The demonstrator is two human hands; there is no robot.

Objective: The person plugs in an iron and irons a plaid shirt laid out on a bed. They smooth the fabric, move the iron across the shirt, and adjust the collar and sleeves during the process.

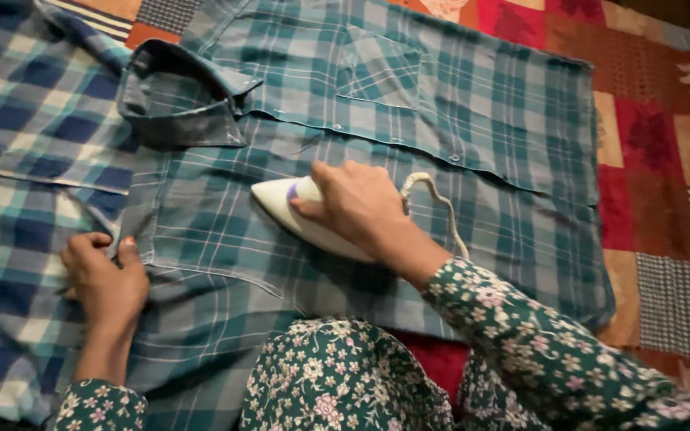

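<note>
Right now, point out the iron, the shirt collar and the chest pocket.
iron (pixel 275 201), head view, on its white nose ahead of the right hand.
shirt collar (pixel 181 108), head view, on the folded collar band.
chest pocket (pixel 381 68), head view, on the pocket's middle.

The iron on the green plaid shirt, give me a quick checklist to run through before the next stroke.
1. Grip on the iron: the right hand wraps its handle. Ok.
2. Fabric held: the left hand pinches the green plaid shirt at its shoulder seam. Ok.
3. Fingers away from the soleplate: the left hand sits well apart from the iron. Ok.
4. Cord: it loops behind the right wrist, off the path ahead of the tip. Ok.
5. Path ahead: the collar lies raised and folded near the tip. Not ok.
6. Heat setting: no dial shows. Cannot tell.
</note>
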